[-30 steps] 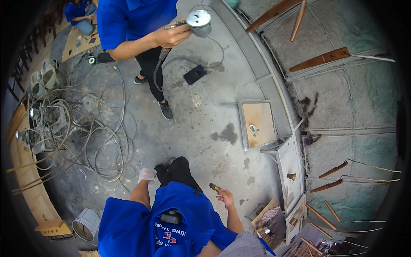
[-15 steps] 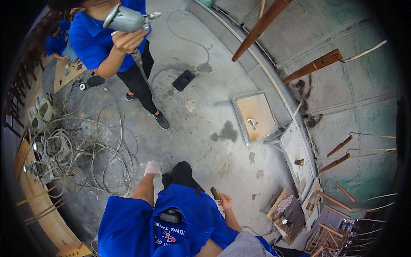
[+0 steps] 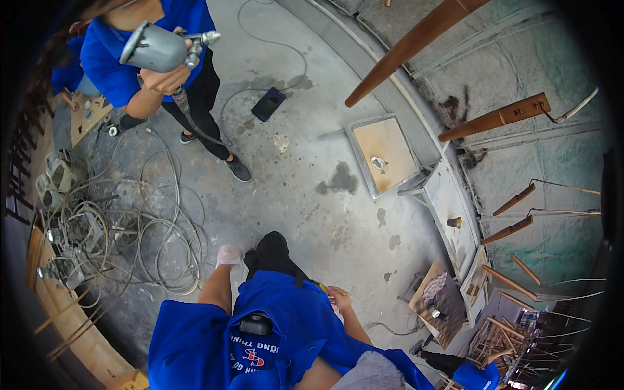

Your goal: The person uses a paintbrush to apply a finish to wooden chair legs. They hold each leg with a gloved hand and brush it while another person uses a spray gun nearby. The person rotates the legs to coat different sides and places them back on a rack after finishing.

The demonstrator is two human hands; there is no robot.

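My left hand point(image 3: 229, 255), in a thin whitish glove, hangs low beside my dark trouser leg; its fingers are too unclear to read. On the other side, my bare right hand point(image 3: 338, 298) is closed around a small yellow tool point(image 3: 322, 286), which looks like a brush and is partly hidden by my blue shirt. Ahead at the upper left, a co-worker in a blue shirt holds up a spray gun point(image 3: 158, 49) with a grey metal cup and a hose below it. Brown tapered wooden legs point(image 3: 416, 51) hang on hooks at the right.
Tangled hoses point(image 3: 170, 247) lie on the floor at left beside metal equipment point(image 3: 62, 179). A dark phone point(image 3: 268, 104) rests on the floor ahead. To the right stand a board-topped stand point(image 3: 387, 153) and a low bench point(image 3: 448, 218). Another person point(image 3: 473, 374) is at lower right.
My view has shifted slightly. The tool in my right hand is now more hidden by my shirt. The co-worker's spray gun has moved left and down in view; another person appears at lower right.
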